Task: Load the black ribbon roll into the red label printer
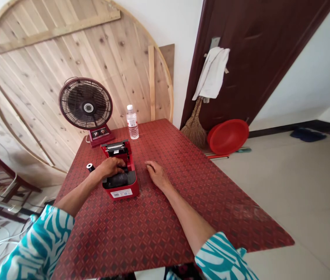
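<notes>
Red printer point(121, 180) stands partly hidden by the left hand point(113, 167).

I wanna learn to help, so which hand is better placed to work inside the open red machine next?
Probably the left: the left hand is at the red machine's opening, while the right hand is off to its right, not touching it.

2 turquoise-and-white sleeves point(38, 243) (rather zebra-like)
</notes>
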A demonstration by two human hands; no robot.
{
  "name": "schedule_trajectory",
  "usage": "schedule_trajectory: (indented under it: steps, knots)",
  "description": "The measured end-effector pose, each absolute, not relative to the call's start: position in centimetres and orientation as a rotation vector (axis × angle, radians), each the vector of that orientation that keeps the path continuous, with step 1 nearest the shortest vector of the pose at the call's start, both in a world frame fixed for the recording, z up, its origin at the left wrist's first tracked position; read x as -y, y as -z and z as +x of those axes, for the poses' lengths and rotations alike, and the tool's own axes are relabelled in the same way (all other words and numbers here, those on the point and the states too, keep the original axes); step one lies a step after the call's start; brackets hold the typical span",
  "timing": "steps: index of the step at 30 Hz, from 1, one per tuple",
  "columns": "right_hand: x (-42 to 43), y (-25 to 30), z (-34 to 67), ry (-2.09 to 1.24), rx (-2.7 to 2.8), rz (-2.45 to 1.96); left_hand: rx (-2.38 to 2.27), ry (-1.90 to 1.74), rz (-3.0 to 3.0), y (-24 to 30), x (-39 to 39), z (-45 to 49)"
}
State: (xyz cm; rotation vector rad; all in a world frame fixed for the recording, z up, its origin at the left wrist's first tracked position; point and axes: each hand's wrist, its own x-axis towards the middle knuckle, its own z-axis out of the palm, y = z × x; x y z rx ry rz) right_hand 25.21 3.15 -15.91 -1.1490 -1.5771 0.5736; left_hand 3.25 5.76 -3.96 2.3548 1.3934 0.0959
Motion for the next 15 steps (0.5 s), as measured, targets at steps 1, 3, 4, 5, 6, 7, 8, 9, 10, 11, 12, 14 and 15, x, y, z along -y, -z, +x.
schedule_trajectory:
  steps: [1, 3, 4, 5, 6, 7, 8, 9, 10, 11, 12, 14, 15]
  knots:
    - [-3.2, 15.9, 25.2, -0.578, 1.570, -1.149, -1.381, -0.081, 2.340, 4.0, -5.9, 3.3]
    - [-3.2, 16.0, 25.2, -0.591, 1.559, -1.150, -1.333, -0.081, 2.322, 3.7, -5.9, 3.1]
    - [-3.2, 16.1, 25.3, -0.602, 1.552, -1.151, -1.302, -0.115, 2.320, 3.5, -5.7, 2.8]
    - [-3.1, 16.2, 25.3, -0.617, 1.543, -1.151, -1.280, -0.180, 2.318, 3.2, -5.2, 2.4]
    - [-3.1, 16.3, 25.4, -0.638, 1.531, -1.151, -1.269, -0.264, 2.310, 3.0, -4.6, 2.0]
    - [-3.1, 16.3, 25.4, -0.660, 1.515, -1.150, -1.273, -0.362, 2.295, 2.9, -3.7, 1.5]
    - [-3.1, 16.3, 25.4, -0.683, 1.494, -1.149, -1.281, -0.464, 2.280, 2.9, -2.7, 1.0]
    - [-3.2, 16.2, 25.4, -0.705, 1.465, -1.148, -1.288, -0.548, 2.271, 3.1, -1.5, 0.5]
    - [-3.3, 16.0, 25.3, -0.727, 1.435, -1.142, -1.260, -0.621, 2.287, 3.4, -0.4, 0.2]
    - [-3.5, 15.5, 25.1, -0.751, 1.404, -1.129, -1.191, -0.682, 2.342, 3.7, 0.7, -0.1]
    - [-3.8, 15.0, 24.9, -0.778, 1.372, -1.107, -1.118, -0.744, 2.423, 4.2, 1.7, -0.3]
    - [-4.6, 13.3, 24.1, -0.847, 1.311, -1.043, -1.002, -0.849, 2.606, 5.1, 3.1, -0.4]
    - [-5.1, 12.3, 23.6, -0.876, 1.273, -1.011, -0.975, -0.894, 2.687, 5.5, 3.5, -0.4]
